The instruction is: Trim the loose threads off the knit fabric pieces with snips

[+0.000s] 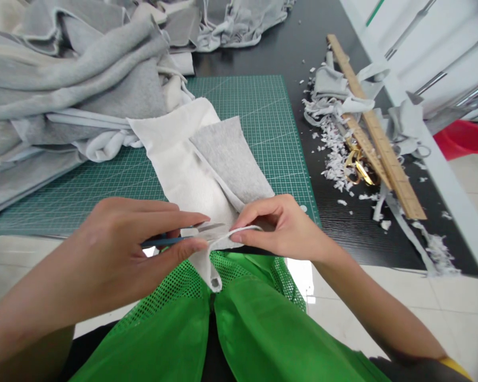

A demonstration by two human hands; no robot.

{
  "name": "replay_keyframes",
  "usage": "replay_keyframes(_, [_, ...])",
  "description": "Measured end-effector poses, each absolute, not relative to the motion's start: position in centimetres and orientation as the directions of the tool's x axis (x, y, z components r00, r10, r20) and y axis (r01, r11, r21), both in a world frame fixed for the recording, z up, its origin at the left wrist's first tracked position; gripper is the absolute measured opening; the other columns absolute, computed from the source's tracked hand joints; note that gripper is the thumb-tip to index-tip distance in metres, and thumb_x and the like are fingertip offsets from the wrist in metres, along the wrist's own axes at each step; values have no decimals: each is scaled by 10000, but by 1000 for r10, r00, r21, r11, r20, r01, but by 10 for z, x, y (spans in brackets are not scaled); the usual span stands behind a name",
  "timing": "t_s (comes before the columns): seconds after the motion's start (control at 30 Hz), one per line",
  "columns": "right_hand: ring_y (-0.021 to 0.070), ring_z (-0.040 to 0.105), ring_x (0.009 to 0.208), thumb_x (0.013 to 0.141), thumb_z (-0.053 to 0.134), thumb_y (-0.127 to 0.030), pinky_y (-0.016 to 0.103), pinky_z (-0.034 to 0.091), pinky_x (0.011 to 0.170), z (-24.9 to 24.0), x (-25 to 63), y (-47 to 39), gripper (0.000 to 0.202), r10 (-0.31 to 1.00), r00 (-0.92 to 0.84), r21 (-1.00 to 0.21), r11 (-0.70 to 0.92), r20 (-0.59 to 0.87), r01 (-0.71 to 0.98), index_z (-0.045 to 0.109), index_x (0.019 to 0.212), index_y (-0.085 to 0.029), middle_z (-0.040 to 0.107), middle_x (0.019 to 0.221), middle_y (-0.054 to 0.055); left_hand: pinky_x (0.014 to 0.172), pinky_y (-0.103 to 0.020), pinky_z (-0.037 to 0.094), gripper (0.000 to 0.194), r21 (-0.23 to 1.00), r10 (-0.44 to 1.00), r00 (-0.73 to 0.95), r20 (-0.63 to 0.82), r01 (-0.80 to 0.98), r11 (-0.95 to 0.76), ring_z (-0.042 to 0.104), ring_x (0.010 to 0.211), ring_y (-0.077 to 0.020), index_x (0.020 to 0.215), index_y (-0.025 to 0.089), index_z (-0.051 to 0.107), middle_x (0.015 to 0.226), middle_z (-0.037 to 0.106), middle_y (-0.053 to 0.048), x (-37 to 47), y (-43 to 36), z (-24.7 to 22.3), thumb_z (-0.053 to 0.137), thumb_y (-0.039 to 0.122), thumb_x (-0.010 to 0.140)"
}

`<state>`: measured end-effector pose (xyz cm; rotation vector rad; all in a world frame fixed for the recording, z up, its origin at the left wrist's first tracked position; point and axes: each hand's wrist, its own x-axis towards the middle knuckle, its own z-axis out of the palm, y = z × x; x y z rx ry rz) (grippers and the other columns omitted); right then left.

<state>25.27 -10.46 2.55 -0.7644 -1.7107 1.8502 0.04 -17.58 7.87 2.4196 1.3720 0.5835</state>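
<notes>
My left hand (159,233) is closed around small thread snips (162,241) with blue handles, their blades pointing right at the cloth's edge. Between the thumb and fingers of my right hand (276,225) is the edge of a white and grey piece of fabric (191,159). The blade tips touch or lie very close to that pinched edge. Most of the fabric spreads over the green cutting mat (263,101), with its grey face folded up on the right. A narrow end hangs over the table's front edge, above my green vest.
A large heap of grey and white fabric (103,69) covers the left and back. On the dark table (302,48), right of the mat, lie wooden rulers (382,143), gold-coloured scissors (358,167) and white scraps (334,151). A red bucket (464,139) stands beyond the table's right edge.
</notes>
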Motion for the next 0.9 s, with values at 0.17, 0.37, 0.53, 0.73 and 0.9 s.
replay_keyframes(0.17, [117, 645, 638, 726, 857, -216, 219, 501, 589, 23, 252, -106, 109, 720, -690, -994, -111, -75, -8, 790, 752, -134, 756, 707, 34, 548, -236, 460, 273, 431, 860, 484, 160, 750, -502, 664, 603, -103, 1198, 326, 708, 842, 760, 50, 7, -173, 80, 689, 383, 932])
replay_keyframes(0.37, [111, 625, 616, 698, 879, -195, 213, 479, 566, 23, 251, -109, 125, 724, -685, -993, -120, -78, -13, 784, 732, -122, 745, 681, 30, 560, -215, 443, 251, 371, 849, 460, 259, 764, -527, 678, 660, -92, 1170, 324, 688, 871, 748, 85, 14, -178, 83, 711, 334, 921])
replay_keyframes(0.53, [102, 617, 599, 692, 867, -156, 199, 474, 547, 22, 251, -109, 102, 731, -677, -988, -149, -85, -36, 781, 733, -118, 739, 669, 22, 614, -237, 481, 225, 325, 864, 443, 238, 802, -501, 696, 679, -121, 1154, 345, 699, 919, 769, 77, 21, -179, 85, 700, 363, 930])
replay_keyframes(0.73, [88, 609, 583, 707, 840, -146, 183, 473, 532, 22, 250, -110, 72, 744, -663, -987, -155, -88, -42, 774, 717, -118, 730, 654, 13, 586, -230, 473, 170, 322, 872, 442, 212, 811, -489, 686, 637, -113, 1123, 319, 701, 911, 780, 63, 24, -178, 83, 655, 357, 964])
replay_keyframes(0.9, [90, 613, 585, 708, 853, -175, 187, 483, 537, 23, 250, -111, 97, 738, -665, -982, -186, -113, -40, 775, 718, -118, 733, 657, 17, 602, -228, 482, 158, 339, 871, 439, 221, 803, -491, 699, 663, -108, 1112, 308, 705, 926, 783, 62, 25, -179, 82, 665, 336, 961])
